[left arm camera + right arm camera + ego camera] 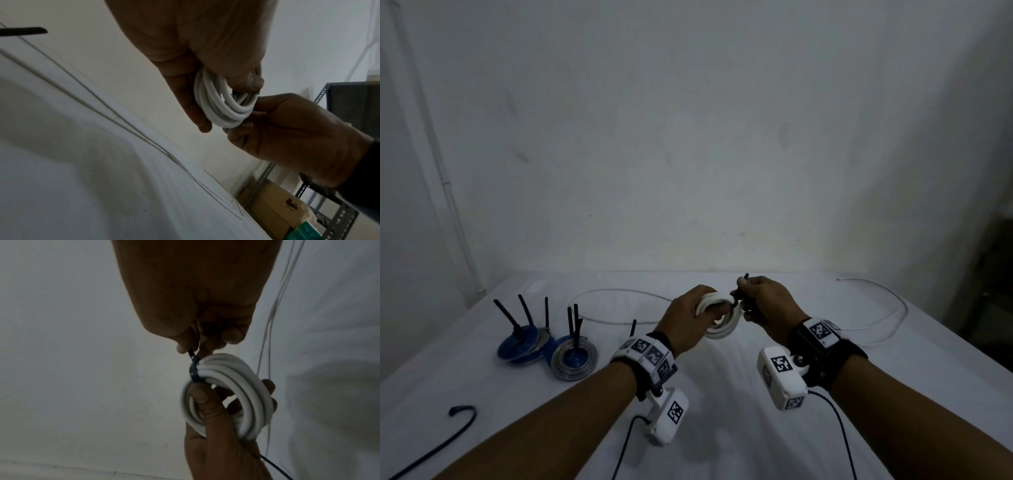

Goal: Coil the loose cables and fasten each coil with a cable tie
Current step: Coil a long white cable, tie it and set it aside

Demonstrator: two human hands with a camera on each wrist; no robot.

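Head view: two tied coils sit on the left of the white cloth-covered table [722, 394], a blue wire coil [522, 346] and, touching it on its right, a silver-and-blue wire coil [574, 358], each with black cable-tie tails standing up from it. A loose thin white cable [890, 318] curves over the far part of the table from behind the hands out to the right. A loose black cable with a hooked end [453, 428] lies at the near left edge. None of these lies between the hands.

Above the table's middle, the left hand [688, 320] grips a coil of thick white round cable [722, 320], thumb across its front and fingers curled through and behind the loops. The right hand [767, 305] is closed in a pinch on a black cable tie [194, 372], whose band wraps the coil's top edge in the right wrist view; its tail pokes up past the knuckles in the head view.

In the left wrist view a grey slotted-metal shelf rack [308, 191] beside the table holds a brown cardboard box [273, 206] and, below it, something green that is too cropped to identify. A plain, dim whitish wall [688, 137] stands behind the table.
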